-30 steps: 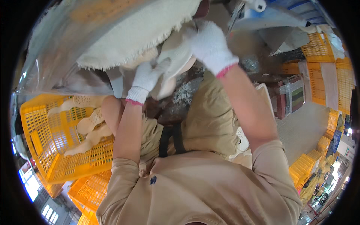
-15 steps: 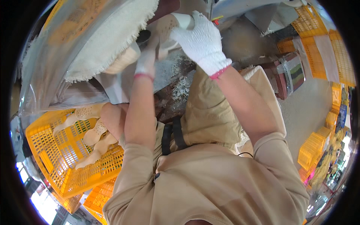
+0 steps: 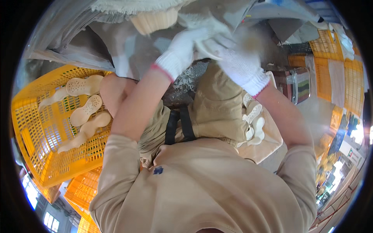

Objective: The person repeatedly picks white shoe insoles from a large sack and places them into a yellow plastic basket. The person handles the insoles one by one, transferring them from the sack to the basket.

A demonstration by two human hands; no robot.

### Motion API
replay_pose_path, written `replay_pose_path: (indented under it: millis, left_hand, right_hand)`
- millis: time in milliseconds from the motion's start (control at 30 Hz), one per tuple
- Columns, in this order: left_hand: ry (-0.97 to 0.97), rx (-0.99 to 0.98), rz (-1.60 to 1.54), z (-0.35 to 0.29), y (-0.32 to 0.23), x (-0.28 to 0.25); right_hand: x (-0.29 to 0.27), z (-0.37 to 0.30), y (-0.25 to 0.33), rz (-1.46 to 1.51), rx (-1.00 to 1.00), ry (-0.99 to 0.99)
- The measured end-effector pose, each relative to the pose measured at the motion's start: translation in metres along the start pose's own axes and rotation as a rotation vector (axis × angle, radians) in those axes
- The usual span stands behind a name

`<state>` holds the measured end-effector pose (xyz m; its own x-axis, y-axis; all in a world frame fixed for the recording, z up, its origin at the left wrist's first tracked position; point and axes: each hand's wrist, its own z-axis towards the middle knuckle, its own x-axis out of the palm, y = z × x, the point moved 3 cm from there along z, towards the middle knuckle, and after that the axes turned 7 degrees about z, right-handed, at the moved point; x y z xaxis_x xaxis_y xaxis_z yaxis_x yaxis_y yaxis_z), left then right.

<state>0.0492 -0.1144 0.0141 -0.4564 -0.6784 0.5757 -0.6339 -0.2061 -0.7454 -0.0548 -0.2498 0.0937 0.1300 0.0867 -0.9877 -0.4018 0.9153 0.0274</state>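
Both hands wear white knit gloves with pink cuffs and are raised close together beyond my knees. My left hand (image 3: pixel 180 50) is closed on a pale shoe sole (image 3: pixel 208 49), seen mostly as a curved edge between the gloves. My right hand (image 3: pixel 241 64) grips the same sole from the other side. Motion blurs the fingers and much of the sole. Behind my hands, a ribbed cream block (image 3: pixel 155 21) sits under a fringed white cloth wheel (image 3: pixel 134 6). Several perforated cream soles (image 3: pixel 86 110) lie in and on the yellow basket at my left.
The yellow plastic basket (image 3: pixel 46 155) stands beside my left leg. More soles (image 3: pixel 254 128) rest on a cloth-covered surface (image 3: pixel 268 139) by my right thigh. White shavings (image 3: pixel 184 83) lie below my hands. A dark taped box (image 3: pixel 297 83) and stacked yellow crates (image 3: pixel 322 79) stand at the right.
Both hands have moved closer to my body; the left has shifted right, away from the cloth wheel. The sole has moved with them and turned edge-on. My view has shifted too.
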Motion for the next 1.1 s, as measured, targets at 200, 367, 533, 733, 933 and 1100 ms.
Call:
replay_pose_path:
  millis: [200,367,533,733,933,1100]
  left_hand:
    - [-0.247,0.163,-0.579,-0.044,-0.005,-0.029]
    - [-0.648,0.122,-0.322,-0.023,-0.012,-0.075]
    - [-0.362,0.025,-0.236,-0.020,-0.004,-0.086]
    - [-0.307,0.399,-0.195,-0.009,-0.007,-0.086]
    - [-0.371,0.110,-0.476,-0.004,-0.009,-0.065]
    - [-0.723,0.475,-0.062,-0.023,-0.053,-0.070]
  right_hand:
    - [-0.005,0.043,0.093,0.540,0.231,-0.284]
    - [0.008,0.094,0.073,0.438,0.171,-0.187]
    - [0.021,0.059,0.082,0.538,0.258,-0.297]
    - [0.009,0.102,0.078,0.445,0.196,-0.255]
    - [0.004,0.057,0.086,1.474,0.616,0.188]
    - [0.007,0.107,0.074,1.875,0.651,0.529]
